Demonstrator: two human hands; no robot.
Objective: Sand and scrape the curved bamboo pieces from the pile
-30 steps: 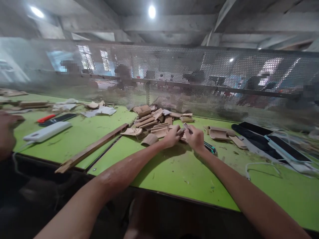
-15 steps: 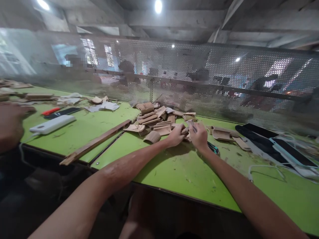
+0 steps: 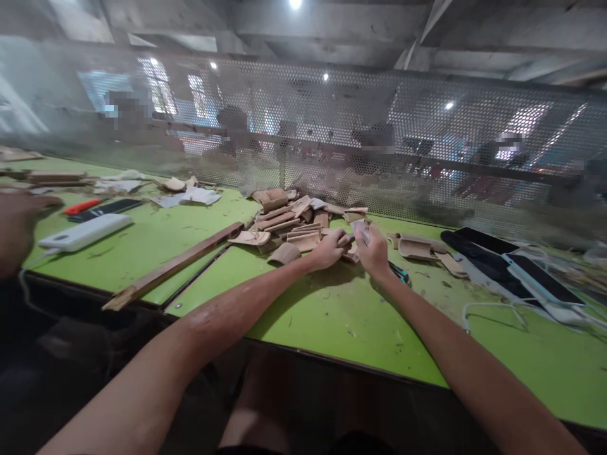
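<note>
My left hand (image 3: pixel 328 250) is closed around a small brownish piece (image 3: pixel 346 240) at the right front of a pile of curved tan pieces (image 3: pixel 284 218). Just to its right, my right hand (image 3: pixel 372 251) is wrapped round a pale, whitish item (image 3: pixel 361 230), too small to make out clearly. The two hands nearly meet over the green table (image 3: pixel 332 316). A dark and teal tool (image 3: pixel 399 272) lies beside my right wrist, partly hidden by it.
A long wooden strip (image 3: pixel 175 265) and a white power bank (image 3: pixel 86 233) lie left. Another person's hand (image 3: pixel 14 227) is at the left edge. Phones (image 3: pixel 545 278), cables and a curved piece (image 3: pixel 417 248) are on the right. Behind stands a perforated metal screen (image 3: pixel 303 139).
The view has shifted slightly, so the table contents appear a little further left. Both hands keep their holds, close together.
</note>
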